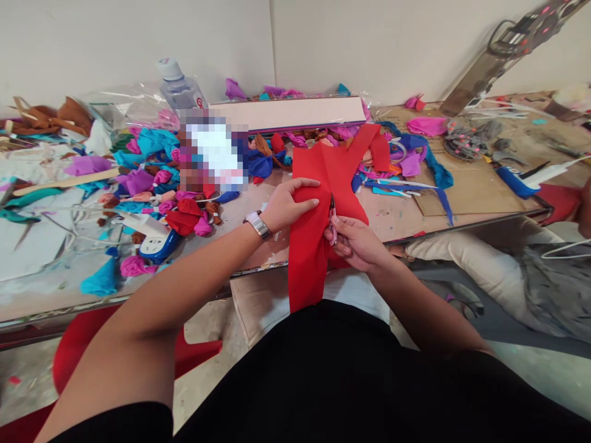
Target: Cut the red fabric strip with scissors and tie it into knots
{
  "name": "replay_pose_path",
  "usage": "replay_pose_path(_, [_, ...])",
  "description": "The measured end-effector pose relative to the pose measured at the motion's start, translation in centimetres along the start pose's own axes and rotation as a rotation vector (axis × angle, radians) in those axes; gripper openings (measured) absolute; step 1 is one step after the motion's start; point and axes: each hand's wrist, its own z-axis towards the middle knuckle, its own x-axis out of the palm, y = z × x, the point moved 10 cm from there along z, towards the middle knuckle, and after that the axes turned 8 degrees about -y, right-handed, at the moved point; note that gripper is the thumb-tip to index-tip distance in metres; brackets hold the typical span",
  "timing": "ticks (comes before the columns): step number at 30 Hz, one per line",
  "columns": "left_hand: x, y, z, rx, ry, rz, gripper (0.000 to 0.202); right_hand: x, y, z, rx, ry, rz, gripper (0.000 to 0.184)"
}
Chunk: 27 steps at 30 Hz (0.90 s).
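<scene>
A long strip of red fabric (307, 246) runs from the table's middle over its front edge and hangs down toward my lap. My left hand (289, 206) pinches the strip's left side on the table edge, fingers closed on the cloth; a watch sits on that wrist. My right hand (353, 241) is wrapped around small pink-handled scissors (332, 215), whose blades sit in the red fabric just right of my left fingers. The scissors' handles are mostly hidden inside my fingers.
Several coloured fabric scraps (152, 184) litter the table (406, 215). A long white box (295, 112) and a plastic bottle (178, 86) stand at the back. A blue-white glue gun (154, 237) lies left. Another person's legs (498, 264) are on the right.
</scene>
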Motion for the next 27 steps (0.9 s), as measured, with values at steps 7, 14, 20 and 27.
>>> replay_pose_path(7, [0.0,0.2,0.0,-0.027,-0.003,-0.021,0.045,-0.2,0.0,-0.3,0.02,-0.01,0.017,0.042])
replay_pose_path(14, [0.1,0.5,0.1,-0.037,0.006,-0.02,0.063,-0.7,0.3,-0.3,0.013,-0.048,0.02,0.04])
replay_pose_path(20, [0.4,0.1,0.0,-0.004,0.052,-0.027,0.071,-1.2,0.3,0.1,0.0,-0.07,-0.025,0.045])
replay_pose_path(27, [0.4,0.3,0.0,-0.035,0.044,-0.036,0.067,-1.1,0.9,0.3,-0.009,-0.069,-0.013,0.042])
